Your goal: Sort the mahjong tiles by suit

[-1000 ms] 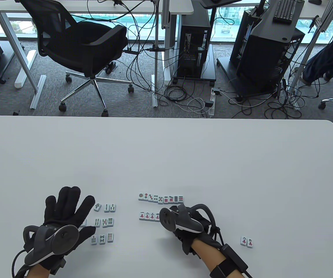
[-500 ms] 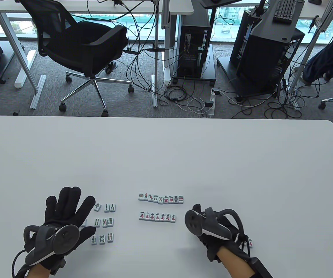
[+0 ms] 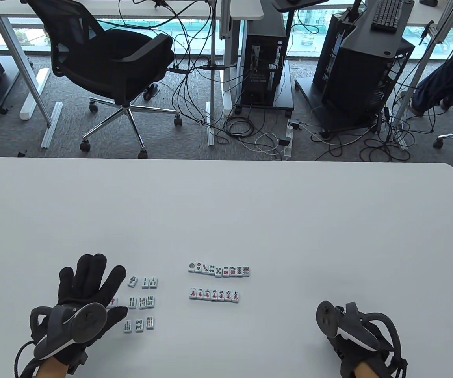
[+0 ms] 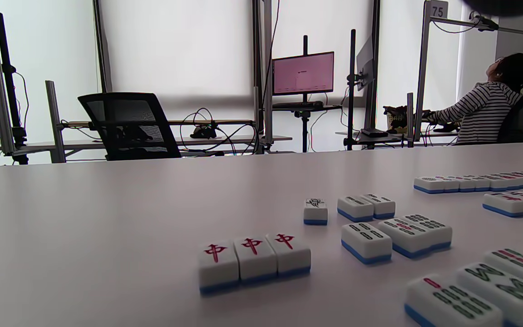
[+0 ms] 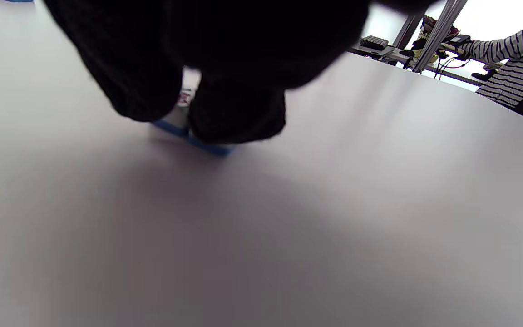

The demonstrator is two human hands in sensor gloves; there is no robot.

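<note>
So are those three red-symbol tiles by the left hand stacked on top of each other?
No, the three red-symbol tiles lie flat on the table side by side in a touching row, faces up.

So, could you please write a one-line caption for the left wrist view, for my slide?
Three red-dragon mahjong tiles sit joined in a row on the white table, bamboo-suit tiles grouped at their right.

An office or lab workspace. Beyond the white table (image 3: 226, 204) lies grey carpet with a black mesh office chair (image 3: 108, 67), desktop computer towers (image 3: 264, 59) on wheeled stands, and tangled cables (image 3: 250, 134). Behind the chair, desks on metal frames carry a lit monitor (image 4: 303, 73), where a person in a striped top (image 4: 484, 113) sits.
</note>
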